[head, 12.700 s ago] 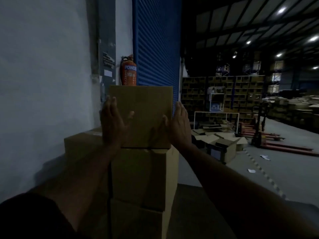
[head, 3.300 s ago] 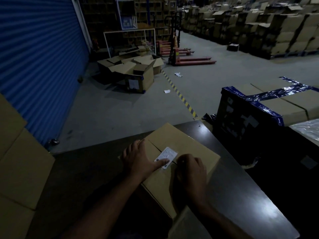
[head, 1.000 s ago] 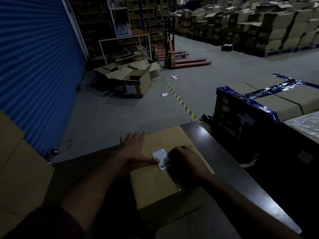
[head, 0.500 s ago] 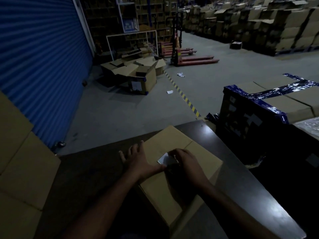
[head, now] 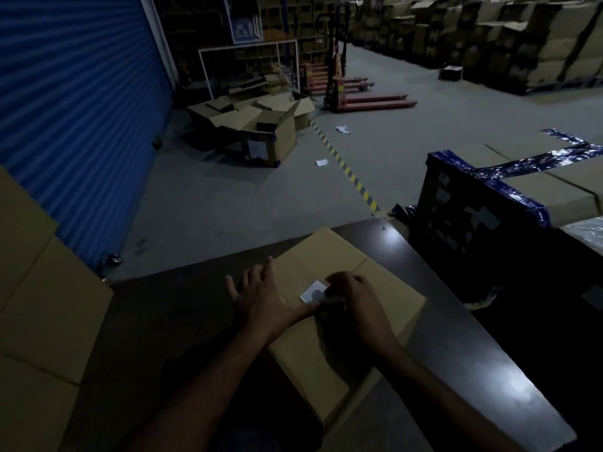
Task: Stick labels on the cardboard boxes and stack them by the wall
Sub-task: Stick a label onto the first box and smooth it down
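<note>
At our far left a stack of cardboard boxes [head: 42, 308] rises against the blue roller shutter [head: 78, 102]. Next, our left hand [head: 264, 301] lies flat with fingers spread on the near-left part of the cardboard box [head: 346, 324], its thumb reaching toward the white label [head: 312, 291] on the box top. Our right hand [head: 355, 305] has its fingers curled over the label's right edge; whether they pinch it or only press it we cannot tell (the knuckles hide the contact). The box sits on a dark glossy counter [head: 489, 363]. Beyond, on the grey concrete floor, lie open cartons [head: 261, 125], a yellow-black striped line [head: 349, 171] and a red pallet jack [head: 365, 96]. To the right stands a big box bound with blue tape [head: 509, 187]; stacked cartons line the back.
</note>
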A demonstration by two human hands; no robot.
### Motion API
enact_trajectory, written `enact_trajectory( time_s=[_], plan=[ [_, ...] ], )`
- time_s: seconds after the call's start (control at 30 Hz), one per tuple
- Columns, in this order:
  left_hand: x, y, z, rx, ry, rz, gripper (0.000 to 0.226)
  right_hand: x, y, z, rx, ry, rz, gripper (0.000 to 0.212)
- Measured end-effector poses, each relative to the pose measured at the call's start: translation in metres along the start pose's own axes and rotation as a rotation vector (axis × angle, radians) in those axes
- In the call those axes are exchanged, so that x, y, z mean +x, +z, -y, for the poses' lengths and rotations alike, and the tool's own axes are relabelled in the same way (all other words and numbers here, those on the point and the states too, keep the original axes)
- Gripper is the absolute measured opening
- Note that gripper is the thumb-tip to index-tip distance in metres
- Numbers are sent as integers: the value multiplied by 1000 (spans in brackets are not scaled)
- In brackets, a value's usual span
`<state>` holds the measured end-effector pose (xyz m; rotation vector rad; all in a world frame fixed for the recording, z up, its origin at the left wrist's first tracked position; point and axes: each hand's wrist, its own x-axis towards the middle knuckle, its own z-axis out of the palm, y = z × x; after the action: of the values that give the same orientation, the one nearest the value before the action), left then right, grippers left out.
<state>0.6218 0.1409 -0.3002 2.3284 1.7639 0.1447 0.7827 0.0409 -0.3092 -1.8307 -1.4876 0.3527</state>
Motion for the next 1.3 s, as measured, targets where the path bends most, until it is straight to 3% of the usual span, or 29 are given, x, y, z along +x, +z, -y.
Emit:
enact_trajectory(
  time_s=[0.2, 0.33, 0.57, 0.7, 0.83, 0.93, 1.1, 1.3],
  plan=[
    [-2, 2, 1, -12, 13, -46, 145, 4, 2, -7, -28, -38, 36, 41],
    [-1, 4, 2, -41, 14, -42, 152, 8, 0, -10, 52, 63, 58, 45],
    [-1, 5, 3, -20, 8, -66, 150, 6, -4, -4, 30, 54, 45, 38],
    [-3, 3, 2, -20, 10, -57, 150, 4, -3, -3, 48, 108, 40, 44],
    [-2, 2, 2, -17, 10, -43, 149, 6, -8, 0, 87, 120, 54, 34],
    [0, 3, 2, -4, 19, -52, 151, -5, -7, 0, 12, 116, -10, 34],
    [0, 3, 1, -31, 1, -40, 148, -44, 12, 3, -159, 130, -255, 19],
    [-15, -2, -2, -32, -110, 0, 141, -29, 4, -8, -158, 92, -257, 20]
  ],
)
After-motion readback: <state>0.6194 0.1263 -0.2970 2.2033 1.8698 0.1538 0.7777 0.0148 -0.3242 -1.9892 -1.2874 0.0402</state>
